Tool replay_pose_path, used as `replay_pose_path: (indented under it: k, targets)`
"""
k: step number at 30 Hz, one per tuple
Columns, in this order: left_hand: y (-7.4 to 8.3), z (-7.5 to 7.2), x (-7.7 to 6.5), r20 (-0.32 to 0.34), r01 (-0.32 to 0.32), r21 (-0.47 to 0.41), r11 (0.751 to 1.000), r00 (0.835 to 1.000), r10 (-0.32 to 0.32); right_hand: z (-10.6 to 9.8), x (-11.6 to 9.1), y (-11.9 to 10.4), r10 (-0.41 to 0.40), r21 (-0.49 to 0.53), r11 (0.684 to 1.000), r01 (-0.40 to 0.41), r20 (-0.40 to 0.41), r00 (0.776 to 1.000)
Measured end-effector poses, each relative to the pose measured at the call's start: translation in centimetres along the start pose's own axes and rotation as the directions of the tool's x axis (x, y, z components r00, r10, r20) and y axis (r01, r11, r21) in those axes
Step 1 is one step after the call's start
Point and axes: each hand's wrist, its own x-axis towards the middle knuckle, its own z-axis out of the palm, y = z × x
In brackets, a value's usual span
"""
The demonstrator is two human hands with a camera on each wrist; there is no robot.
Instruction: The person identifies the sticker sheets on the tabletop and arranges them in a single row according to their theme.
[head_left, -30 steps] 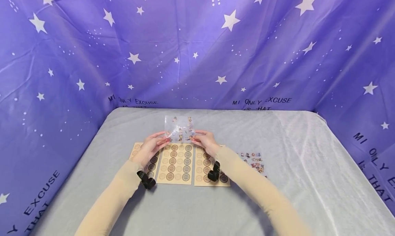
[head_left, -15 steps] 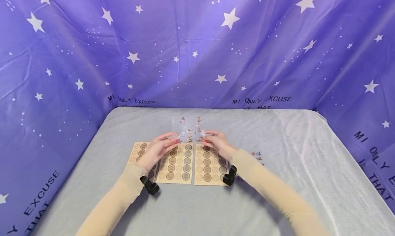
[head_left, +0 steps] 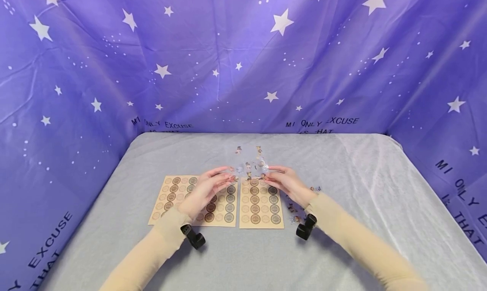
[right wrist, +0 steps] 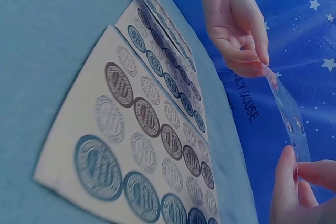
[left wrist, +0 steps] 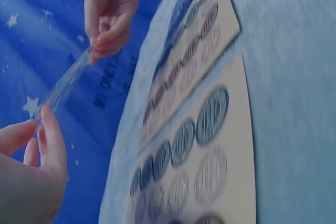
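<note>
Between both hands, a clear sticker sheet (head_left: pixel 249 165) with small colourful figures is held up above the table. My left hand (head_left: pixel 207 187) pinches its near left corner between thumb and fingers. At the near right corner my right hand (head_left: pixel 291 184) pinches it the same way. Both wrist views show the transparent sheet (left wrist: pixel 65 82) stretched between the two hands. Below lie tan sheets of round stickers: one on the right (head_left: pixel 261 204), one in the middle (head_left: pixel 224 215) partly under my left hand, and one on the left (head_left: pixel 167 194), partly covered by the left arm.
More clear stickers with small figures (head_left: pixel 293 208) lie on the table right of the tan sheets, partly hidden by the right wrist. Grey cloth covers the table (head_left: pixel 243 257). A purple star-printed curtain (head_left: pixel 213 50) closes off the back and sides.
Both hands have moved to the right, carrying the clear sticker sheet from above the middle tan sheet to above the right one. More of the left tan sheet now shows.
</note>
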Motion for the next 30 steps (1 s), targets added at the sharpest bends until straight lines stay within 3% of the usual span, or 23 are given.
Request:
replay_pose_path:
  k: [11,30]
  targets:
    - [-1.0,3.9,-0.4,-0.003,-0.02,-0.091,0.996,1.0,0.02,-3.3,-2.5,-1.0,-0.027,0.014,1.0,0.027,0.03,0.999]
    - [-3.8,10.3,0.3,0.062,0.082,-0.108,0.991,0.995,-0.076,-9.7,-7.0,-1.9,-0.082,0.13,0.989,0.076,0.035,0.996]
